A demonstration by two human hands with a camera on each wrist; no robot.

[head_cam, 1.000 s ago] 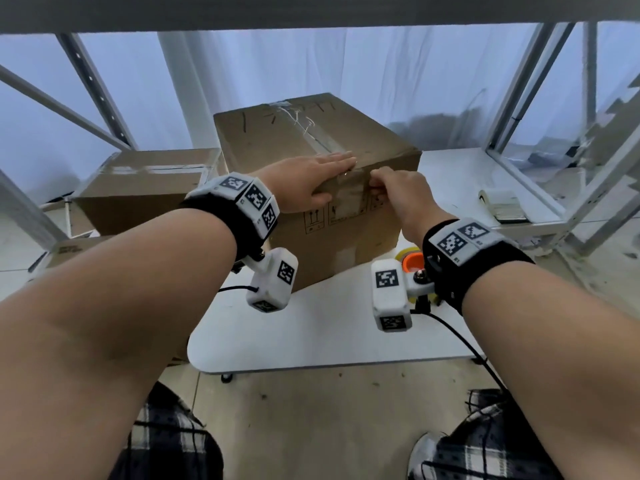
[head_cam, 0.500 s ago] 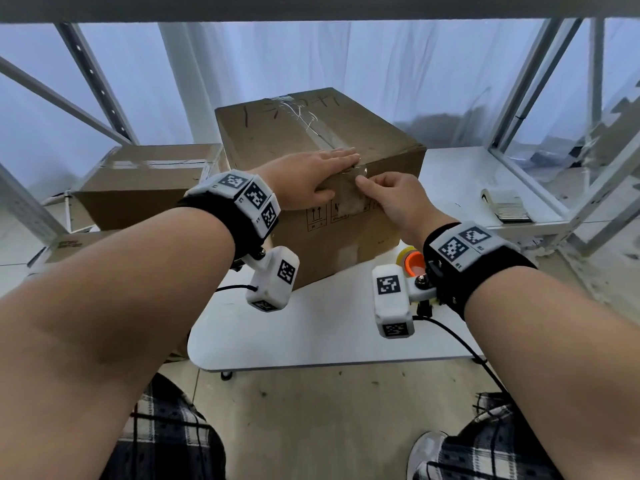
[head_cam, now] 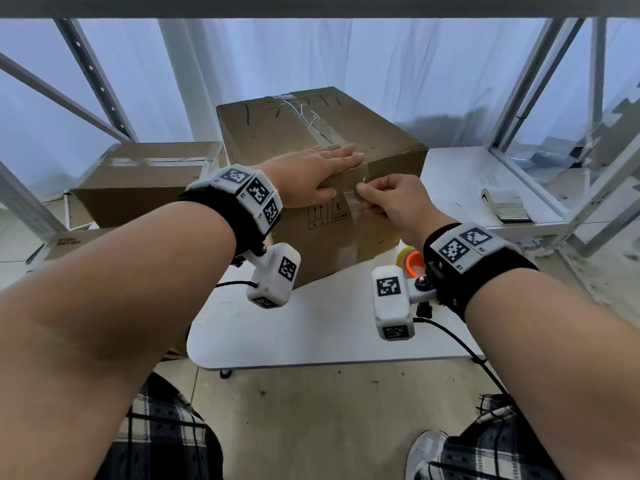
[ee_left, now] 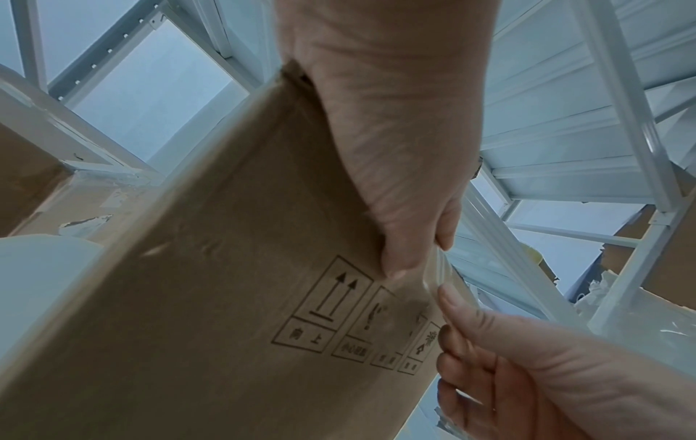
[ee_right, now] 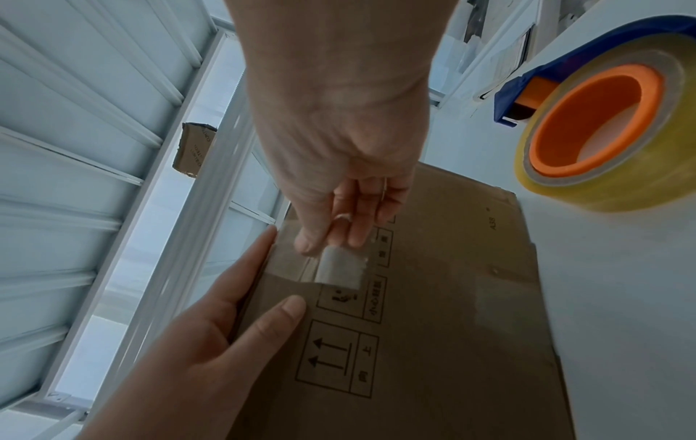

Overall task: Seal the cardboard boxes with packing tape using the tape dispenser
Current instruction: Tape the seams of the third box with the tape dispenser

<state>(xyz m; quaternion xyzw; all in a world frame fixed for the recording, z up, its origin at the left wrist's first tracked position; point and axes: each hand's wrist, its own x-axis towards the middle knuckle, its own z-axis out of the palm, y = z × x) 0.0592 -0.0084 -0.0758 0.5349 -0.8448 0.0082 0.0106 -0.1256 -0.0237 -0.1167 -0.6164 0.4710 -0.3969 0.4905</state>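
Note:
A large cardboard box (head_cam: 277, 140) stands on the white table (head_cam: 311, 327), with clear tape along its top seam. My left hand (head_cam: 325, 171) lies flat on the box top at the front edge, its thumb down on the front face (ee_left: 391, 262). My right hand (head_cam: 363, 195) pinches the loose end of the tape strip (ee_right: 341, 269), which sits on the front face above the printed symbols. The tape dispenser (ee_right: 591, 125), blue with an orange core and a clear roll, lies on the table to the right of the box, partly hidden behind my right wrist in the head view.
A second, lower cardboard box (head_cam: 149, 178) sits to the left of the big one. White metal rack posts (head_cam: 554, 98) frame the sides and back. A small stack of flat items (head_cam: 507, 206) lies on a ledge at the right. My legs are below the table's front edge.
My right hand has slid from the box's top front edge down onto the front face, now pinching the tape end. My left hand has stayed flat on the box top.

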